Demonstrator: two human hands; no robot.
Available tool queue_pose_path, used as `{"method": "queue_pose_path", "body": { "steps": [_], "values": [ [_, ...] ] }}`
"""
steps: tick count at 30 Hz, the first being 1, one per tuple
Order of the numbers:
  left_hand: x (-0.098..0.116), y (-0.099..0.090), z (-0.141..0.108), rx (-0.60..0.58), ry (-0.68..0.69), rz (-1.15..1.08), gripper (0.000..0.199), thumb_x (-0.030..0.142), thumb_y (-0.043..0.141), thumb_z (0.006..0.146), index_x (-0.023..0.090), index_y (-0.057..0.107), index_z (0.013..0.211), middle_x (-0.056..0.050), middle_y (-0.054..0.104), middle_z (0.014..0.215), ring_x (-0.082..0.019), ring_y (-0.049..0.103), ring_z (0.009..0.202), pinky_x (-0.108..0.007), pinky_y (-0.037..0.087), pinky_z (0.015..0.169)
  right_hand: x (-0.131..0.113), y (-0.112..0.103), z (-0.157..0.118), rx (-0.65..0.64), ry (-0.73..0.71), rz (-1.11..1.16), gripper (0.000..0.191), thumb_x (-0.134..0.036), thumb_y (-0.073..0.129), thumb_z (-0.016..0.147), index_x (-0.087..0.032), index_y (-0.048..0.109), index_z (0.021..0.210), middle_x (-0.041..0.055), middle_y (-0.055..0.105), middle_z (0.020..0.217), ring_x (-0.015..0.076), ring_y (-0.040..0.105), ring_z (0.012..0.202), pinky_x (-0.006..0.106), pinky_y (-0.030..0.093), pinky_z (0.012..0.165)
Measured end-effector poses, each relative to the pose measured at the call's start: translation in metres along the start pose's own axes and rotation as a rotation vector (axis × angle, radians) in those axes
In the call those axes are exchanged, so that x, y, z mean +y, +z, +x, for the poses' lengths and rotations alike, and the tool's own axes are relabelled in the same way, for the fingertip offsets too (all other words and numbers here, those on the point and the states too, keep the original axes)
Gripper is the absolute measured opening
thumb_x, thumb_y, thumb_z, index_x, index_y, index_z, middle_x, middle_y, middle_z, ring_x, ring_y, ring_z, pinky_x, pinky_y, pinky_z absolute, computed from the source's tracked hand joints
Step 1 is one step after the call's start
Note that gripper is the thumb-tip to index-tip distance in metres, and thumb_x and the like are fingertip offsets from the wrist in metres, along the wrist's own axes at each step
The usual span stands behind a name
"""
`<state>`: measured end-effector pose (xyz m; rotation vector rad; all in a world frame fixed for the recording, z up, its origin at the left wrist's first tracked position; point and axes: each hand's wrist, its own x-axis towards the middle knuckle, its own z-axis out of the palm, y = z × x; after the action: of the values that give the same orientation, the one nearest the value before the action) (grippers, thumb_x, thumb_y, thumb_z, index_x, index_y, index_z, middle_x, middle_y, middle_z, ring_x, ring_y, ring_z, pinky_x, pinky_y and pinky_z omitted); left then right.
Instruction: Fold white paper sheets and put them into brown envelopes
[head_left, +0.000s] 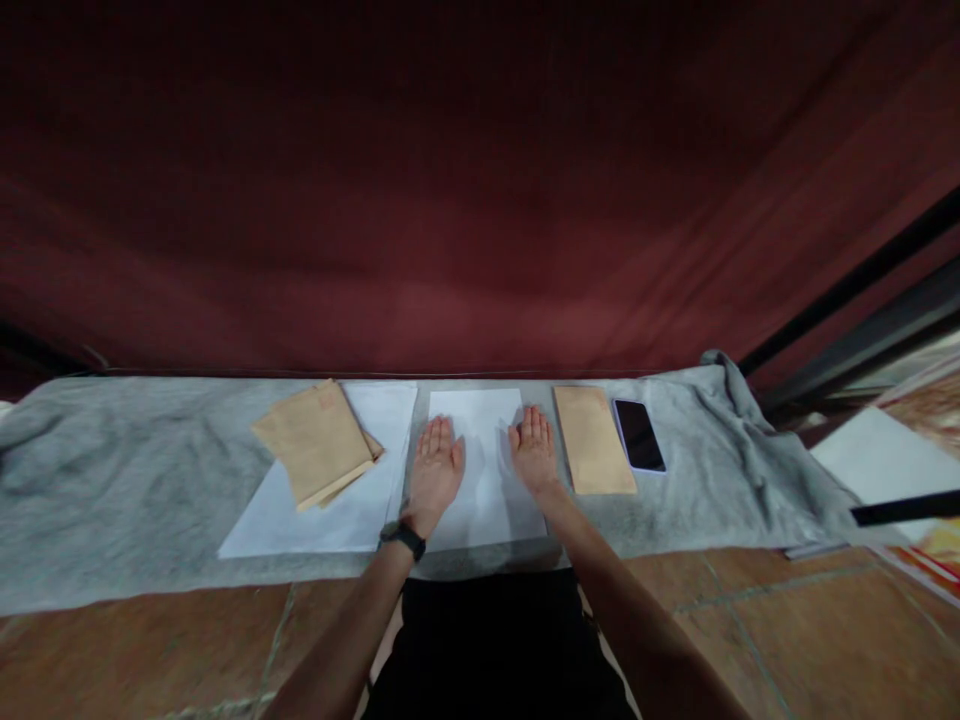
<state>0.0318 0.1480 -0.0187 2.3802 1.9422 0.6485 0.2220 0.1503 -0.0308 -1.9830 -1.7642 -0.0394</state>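
Observation:
A white sheet of paper (480, 470) lies in front of me on the grey cloth. My left hand (436, 465) rests flat along its left edge, palm down, fingers stretched out and holding nothing. Along the right edge my right hand (534, 448) lies just as flat, thumb apart from the fingers. To the right of that hand is a brown envelope (596, 440). Left of my left hand, several brown envelopes (322, 445) are piled askew on more white paper (300, 530).
A phone (639, 435) with a dark screen lies right of the single envelope. The grey cloth (135, 480) covers the long narrow surface, bunched at its right end. A dark red fabric wall (450, 250) rises behind it. Black bars (855, 270) stand at the right, above tiled floor (825, 620).

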Motion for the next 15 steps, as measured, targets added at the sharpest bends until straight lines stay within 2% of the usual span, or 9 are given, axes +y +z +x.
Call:
{"method": "queue_pose_path", "body": {
  "steps": [4, 7, 10, 15],
  "values": [
    [0.024, -0.008, -0.053, -0.092, 0.114, 0.009, 0.057, 0.031, 0.027, 0.100, 0.005, 0.036, 0.150, -0.016, 0.039, 0.156, -0.024, 0.028, 0.148, -0.043, 0.027, 0.121, -0.023, -0.009, -0.053, -0.126, -0.173, 0.043, 0.056, -0.035, 0.027, 0.104, -0.011, 0.030, 0.154, 0.0143, 0.032, 0.159, 0.0262, 0.030, 0.147, 0.049, 0.027, 0.119],
    [0.030, -0.012, -0.079, -0.116, 0.149, 0.033, 0.056, 0.025, 0.027, 0.098, 0.006, 0.037, 0.150, -0.014, 0.039, 0.156, -0.023, 0.028, 0.148, -0.044, 0.026, 0.122, -0.034, -0.015, -0.087, -0.167, -0.267, 0.041, 0.053, -0.031, 0.030, 0.103, -0.011, 0.034, 0.152, 0.0127, 0.034, 0.158, 0.0244, 0.030, 0.147, 0.046, 0.027, 0.119],
    [0.026, -0.017, -0.090, -0.096, 0.115, 0.058, 0.057, 0.030, 0.029, 0.099, 0.006, 0.038, 0.150, -0.017, 0.038, 0.155, -0.024, 0.029, 0.148, -0.045, 0.026, 0.121, -0.032, -0.021, -0.104, -0.133, -0.272, 0.023, 0.054, -0.034, 0.036, 0.103, -0.012, 0.034, 0.152, 0.0148, 0.037, 0.156, 0.0266, 0.034, 0.145, 0.049, 0.028, 0.118],
    [0.014, -0.025, -0.098, -0.053, 0.032, 0.074, 0.058, 0.036, 0.031, 0.099, 0.008, 0.038, 0.150, -0.016, 0.038, 0.155, -0.025, 0.031, 0.147, -0.045, 0.027, 0.121, -0.015, -0.032, -0.113, -0.085, -0.220, -0.023, 0.056, -0.038, 0.034, 0.104, -0.010, 0.033, 0.152, 0.0177, 0.037, 0.155, 0.0277, 0.036, 0.144, 0.049, 0.028, 0.117]
  ]
}}
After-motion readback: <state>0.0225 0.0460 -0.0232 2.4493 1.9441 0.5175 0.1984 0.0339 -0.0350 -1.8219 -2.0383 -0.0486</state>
